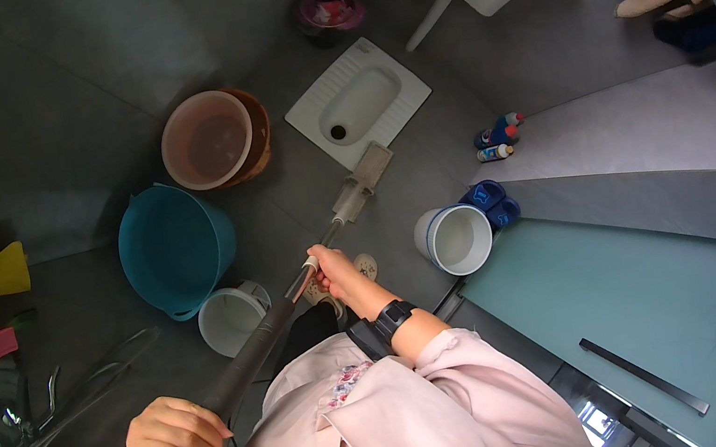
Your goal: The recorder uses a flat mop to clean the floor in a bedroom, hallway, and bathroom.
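Observation:
A long-handled mop [251, 346] runs diagonally in front of me, with a dark grip sleeve and a metal lower pole. Its flat rectangular head [370, 167] is down near the front edge of the white squat toilet [357, 102]. My left hand [177, 443] is closed round the top end of the handle, close to my body. Farther down, my right hand [335, 275] grips the lower pole just below the sleeve. A black watch [393, 317] is on my right wrist. The underside of the mop head is hidden.
Left of the mop stand a teal tub [178, 249], a pink basin [207, 140] and a white bucket [232, 322]. Another white bucket [460, 239], blue slippers [488, 197] and several bottles [495, 139] are at right. A frosted glass door [616, 294] lies beyond.

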The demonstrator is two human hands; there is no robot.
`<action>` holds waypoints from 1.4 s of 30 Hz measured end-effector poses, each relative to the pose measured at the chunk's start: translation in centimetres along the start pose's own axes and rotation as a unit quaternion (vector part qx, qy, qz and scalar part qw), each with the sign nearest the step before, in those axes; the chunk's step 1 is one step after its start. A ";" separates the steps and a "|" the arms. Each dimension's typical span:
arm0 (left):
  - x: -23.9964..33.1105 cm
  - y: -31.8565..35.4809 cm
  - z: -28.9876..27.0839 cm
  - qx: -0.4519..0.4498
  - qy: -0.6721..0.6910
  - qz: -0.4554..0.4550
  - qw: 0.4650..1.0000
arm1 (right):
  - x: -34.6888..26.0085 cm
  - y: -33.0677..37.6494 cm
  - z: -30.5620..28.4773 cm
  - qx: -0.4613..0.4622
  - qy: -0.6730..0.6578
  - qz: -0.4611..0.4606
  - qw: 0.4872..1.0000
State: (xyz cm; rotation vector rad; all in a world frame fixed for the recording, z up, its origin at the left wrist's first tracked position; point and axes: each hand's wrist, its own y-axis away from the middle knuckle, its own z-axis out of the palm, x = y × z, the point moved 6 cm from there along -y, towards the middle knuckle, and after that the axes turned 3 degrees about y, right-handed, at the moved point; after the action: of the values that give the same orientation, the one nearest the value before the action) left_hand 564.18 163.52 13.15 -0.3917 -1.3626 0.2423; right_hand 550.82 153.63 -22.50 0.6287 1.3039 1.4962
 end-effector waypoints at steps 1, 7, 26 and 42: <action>-0.3 0.3 -0.3 0.050 0.003 -0.006 0.999 | -0.4 0.7 -0.9 0.020 -0.002 -0.010 1.000; -7.6 0.1 3.1 0.214 0.022 -0.079 0.973 | -0.7 -1.7 -12.5 0.078 -0.021 -0.008 0.997; -14.7 -12.7 12.4 0.077 -0.096 -0.140 0.982 | -14.1 -0.7 -25.0 0.178 -0.012 -0.179 0.968; -10.6 -6.2 10.7 0.387 -0.165 -0.126 0.898 | -7.9 -2.7 -13.8 0.028 0.118 -0.110 0.987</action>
State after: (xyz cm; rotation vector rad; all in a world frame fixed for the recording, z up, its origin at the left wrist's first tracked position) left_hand 551.32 155.14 7.82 0.5148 -1.5061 0.6245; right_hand 542.57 140.57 -27.13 0.3369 1.5477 1.3848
